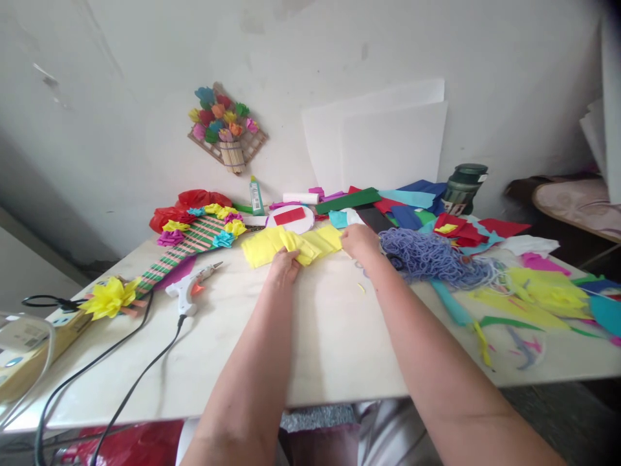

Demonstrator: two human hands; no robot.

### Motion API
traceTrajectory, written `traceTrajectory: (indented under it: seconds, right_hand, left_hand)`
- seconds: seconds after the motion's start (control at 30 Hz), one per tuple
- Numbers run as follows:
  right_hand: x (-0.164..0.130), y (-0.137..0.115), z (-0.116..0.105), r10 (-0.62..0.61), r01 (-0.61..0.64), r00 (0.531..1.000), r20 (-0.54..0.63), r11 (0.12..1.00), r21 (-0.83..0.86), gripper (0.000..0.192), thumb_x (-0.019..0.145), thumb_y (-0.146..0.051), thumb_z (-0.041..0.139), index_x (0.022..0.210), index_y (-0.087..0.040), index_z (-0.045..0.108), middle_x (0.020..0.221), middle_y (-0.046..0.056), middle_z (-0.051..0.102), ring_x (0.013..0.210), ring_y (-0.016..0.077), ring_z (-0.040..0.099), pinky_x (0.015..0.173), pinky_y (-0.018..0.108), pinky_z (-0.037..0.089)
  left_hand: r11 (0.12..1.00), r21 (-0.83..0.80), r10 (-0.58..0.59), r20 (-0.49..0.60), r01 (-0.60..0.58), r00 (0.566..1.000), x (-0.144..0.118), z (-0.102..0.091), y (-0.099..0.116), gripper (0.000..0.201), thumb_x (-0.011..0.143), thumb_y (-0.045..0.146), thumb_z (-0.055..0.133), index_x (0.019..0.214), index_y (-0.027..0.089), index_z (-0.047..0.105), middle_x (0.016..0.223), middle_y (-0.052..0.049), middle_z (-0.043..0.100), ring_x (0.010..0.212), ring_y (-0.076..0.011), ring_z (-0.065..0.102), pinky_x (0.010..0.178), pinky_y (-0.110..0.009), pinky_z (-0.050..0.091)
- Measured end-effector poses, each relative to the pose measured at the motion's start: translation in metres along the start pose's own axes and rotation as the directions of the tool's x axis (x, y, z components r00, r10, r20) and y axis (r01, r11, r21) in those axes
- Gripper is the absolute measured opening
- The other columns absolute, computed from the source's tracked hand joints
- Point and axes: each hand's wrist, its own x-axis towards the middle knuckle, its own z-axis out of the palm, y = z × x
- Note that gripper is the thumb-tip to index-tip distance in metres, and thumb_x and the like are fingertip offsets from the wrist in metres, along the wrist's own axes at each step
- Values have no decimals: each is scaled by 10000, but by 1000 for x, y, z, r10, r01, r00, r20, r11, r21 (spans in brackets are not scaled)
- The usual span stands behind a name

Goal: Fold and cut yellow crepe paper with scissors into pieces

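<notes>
A folded strip of yellow crepe paper [259, 249] stretches across the table in front of me. My left hand [285, 264] pinches its lower edge near the middle, where the layers bunch up. At the strip's right end, my right hand [359, 242] has its fingers closed on the paper's edge; the fingertips are partly hidden. Just beyond the strip lies a white disc [276, 221] with a red rectangle [290, 215] on it. A tangled heap of blue-purple yarn [422, 255] sits right beside my right wrist. A small yellow scrap [361, 287] lies below that hand.
On the left are a white glue gun [184, 291] with its cord, a green woven piece [182, 249] with paper flowers, and a power strip [58, 343]. Coloured paper sheets [349, 199], a glue tube [256, 196] and a dark green jar [464, 188] stand or lie along the back.
</notes>
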Motion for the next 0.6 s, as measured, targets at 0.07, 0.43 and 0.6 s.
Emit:
traceTrajectory:
  seconds: [0.07, 0.43, 0.6]
  right_hand:
    - [5, 18, -11, 102, -105, 994, -29, 990, -90, 257, 718, -210, 530, 920, -109, 653, 968, 192, 627, 904, 246, 593, 720, 295, 432]
    - [21, 65, -14, 238, -137, 919, 314, 941, -310, 422, 627, -222, 614, 1044, -159, 618, 1075, 155, 602, 976, 277, 562, 737, 347, 444]
    - [21, 67, -20, 271, -158, 899, 344, 934, -322, 455, 608, -269, 646, 1044, -144, 611, 1069, 152, 603, 964, 264, 568, 716, 324, 456]
  left_hand:
    - [1000, 12, 3, 9, -3, 1000, 0, 0, 1, 449, 670, -123, 404, 1006, 130, 563, 784, -75, 638, 772, -174, 630, 739, -291, 510]
    - [998, 64, 25, 6, -25, 1000, 1, -2, 3, 499, 631, -118, 421, 1025, 159, 551, 767, -53, 640, 776, -167, 628, 733, -280, 513]
    - [997, 73, 41, -18, -40, 999, 2, -4, 5, 528, 623, -113, 426, 1050, 177, 536, 832, -58, 633, 767, -160, 626, 713, -266, 516]
